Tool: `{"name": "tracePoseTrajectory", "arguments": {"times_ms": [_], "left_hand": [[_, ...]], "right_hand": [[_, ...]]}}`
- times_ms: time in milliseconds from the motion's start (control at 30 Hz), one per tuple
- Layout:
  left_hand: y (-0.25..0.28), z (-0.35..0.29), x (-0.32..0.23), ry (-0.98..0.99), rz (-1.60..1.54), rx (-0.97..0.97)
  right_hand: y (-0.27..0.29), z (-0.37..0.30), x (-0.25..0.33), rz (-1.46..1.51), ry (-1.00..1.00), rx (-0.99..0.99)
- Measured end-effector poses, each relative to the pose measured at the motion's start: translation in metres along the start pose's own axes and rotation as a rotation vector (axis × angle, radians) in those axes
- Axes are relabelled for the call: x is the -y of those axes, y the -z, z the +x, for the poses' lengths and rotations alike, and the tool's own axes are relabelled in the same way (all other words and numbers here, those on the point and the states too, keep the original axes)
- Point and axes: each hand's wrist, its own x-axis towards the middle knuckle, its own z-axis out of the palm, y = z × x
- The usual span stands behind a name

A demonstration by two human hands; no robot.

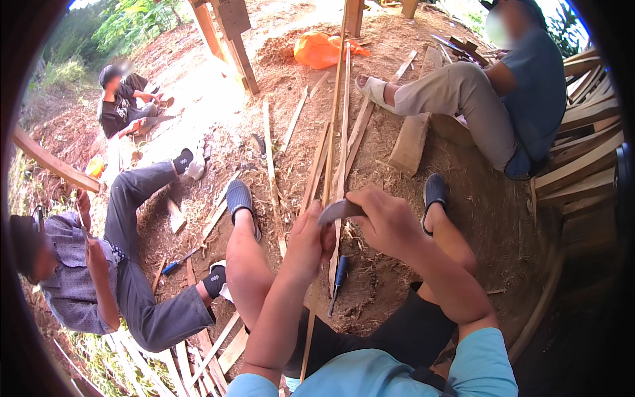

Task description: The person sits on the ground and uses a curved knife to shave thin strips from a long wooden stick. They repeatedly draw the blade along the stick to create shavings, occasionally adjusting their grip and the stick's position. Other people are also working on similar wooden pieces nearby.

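My left hand [311,239] is closed round a long thin wooden strip [333,135], which runs from far ahead of me back into my lap. Gripped in my right hand [385,221] is a knife with a short curved grey blade [338,211]. The blade lies across the strip, right beside my left fingers; whether its edge bites into the wood cannot be made out. On the dirt between my feet, just below my hands, rests a blue-handled tool [340,270] with a thin dark shaft.
Several wooden strips [270,165] and a thick plank [411,142] litter the ground. People sit at left [79,278], far left [119,102] and right [529,92]. Another blue-handled tool [173,266] lies left, an orange bag [319,49] ahead, stacked timber [585,159] at right.
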Motion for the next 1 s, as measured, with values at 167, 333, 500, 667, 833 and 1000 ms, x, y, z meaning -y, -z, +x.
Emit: {"name": "tracePoseTrajectory", "arguments": {"times_ms": [167,333,500,667,833,1000], "left_hand": [[-0.006,-0.009,-0.005,-0.058,0.213,-0.090],[-0.019,-0.015,-0.006,-0.071,0.437,-0.134],[-0.020,-0.014,-0.006,-0.126,0.418,-0.104],[-0.020,-0.015,-0.005,-0.117,0.385,-0.082],[-0.018,-0.018,-0.008,-0.115,0.324,-0.065],[-0.021,-0.020,-0.010,-0.066,0.264,0.037]], "right_hand": [[0.020,-0.009,-0.015,0.305,-0.055,0.076],[0.028,-0.006,-0.041,0.118,-0.141,0.037],[0.019,0.007,-0.032,-0.046,-0.048,0.023],[0.010,0.025,-0.033,-0.141,0.007,-0.012],[0.003,0.030,-0.028,-0.066,0.055,-0.046],[0.021,0.046,-0.037,-0.166,0.051,-0.080]]}}
